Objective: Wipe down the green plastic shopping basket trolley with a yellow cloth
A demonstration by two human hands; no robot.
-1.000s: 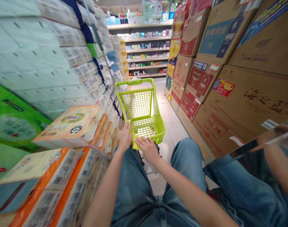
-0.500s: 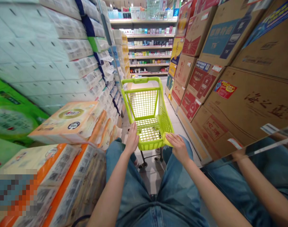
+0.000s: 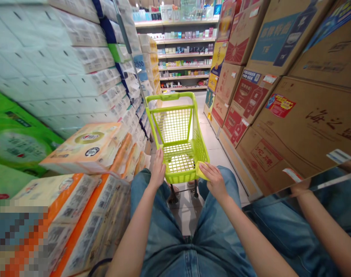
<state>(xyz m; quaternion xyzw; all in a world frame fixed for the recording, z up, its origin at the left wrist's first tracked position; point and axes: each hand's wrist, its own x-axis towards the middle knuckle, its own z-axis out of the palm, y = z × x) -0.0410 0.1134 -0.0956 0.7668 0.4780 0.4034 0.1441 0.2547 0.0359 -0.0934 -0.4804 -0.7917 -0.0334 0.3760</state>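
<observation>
Between my knees stands a lime-green plastic shopping cart point(image 3: 179, 177) with grid walls and dark legs on small wheels. At its near left corner my left hand point(image 3: 157, 169) grips the side rim, fingers pointing forward and pressed together; part of the grip is hidden. My right hand point(image 3: 213, 177) is closed on a yellow cloth point(image 3: 202, 172), pressing it against the near right corner of the cart. Most of the cloth lies under the fingers. A few pale things show through the basket's grid floor.
Packs of tissue point(image 3: 86, 144) are stacked close on my left, with a taller white stack point(image 3: 62, 73) behind. Cardboard cartons point(image 3: 308, 123) rise on my right above a reflective panel point(image 3: 316, 215). Shelves of small goods point(image 3: 184, 55) cross the aisle's far end.
The cart and both hands sit slightly farther left in view, while the cartons have shifted right. My right hand still presses the yellow cloth to the corner.
</observation>
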